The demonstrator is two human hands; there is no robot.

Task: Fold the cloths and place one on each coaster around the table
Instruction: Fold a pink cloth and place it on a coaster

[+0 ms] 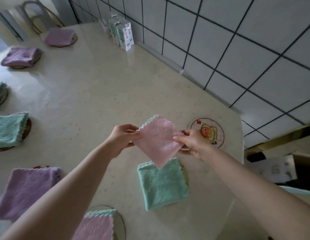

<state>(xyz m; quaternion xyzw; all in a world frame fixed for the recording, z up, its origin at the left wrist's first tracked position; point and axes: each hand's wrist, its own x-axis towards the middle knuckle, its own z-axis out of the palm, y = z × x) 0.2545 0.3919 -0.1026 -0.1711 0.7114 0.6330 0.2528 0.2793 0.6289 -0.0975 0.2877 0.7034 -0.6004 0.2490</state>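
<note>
A folded pink cloth (158, 141) with a teal scalloped edge hangs in the air above the table, one corner pointing down. My left hand (123, 139) pinches its left corner and my right hand (191, 143) pinches its right corner. Just right of the cloth lies a bare round coaster (214, 131) with a cartoon picture. Below the cloth a folded teal cloth (162, 185) covers another coaster. Several more folded cloths rest on coasters: purple (29, 189), pink (97, 226), teal (9, 129), purple (20, 56), purple (59, 37).
The cream table (91, 94) runs along a white tiled wall (237, 49) on the right. Three small cartons (123, 34) stand against the wall at the far end. A chair back (38, 18) shows beyond the table. The table's right edge drops off near the bare coaster.
</note>
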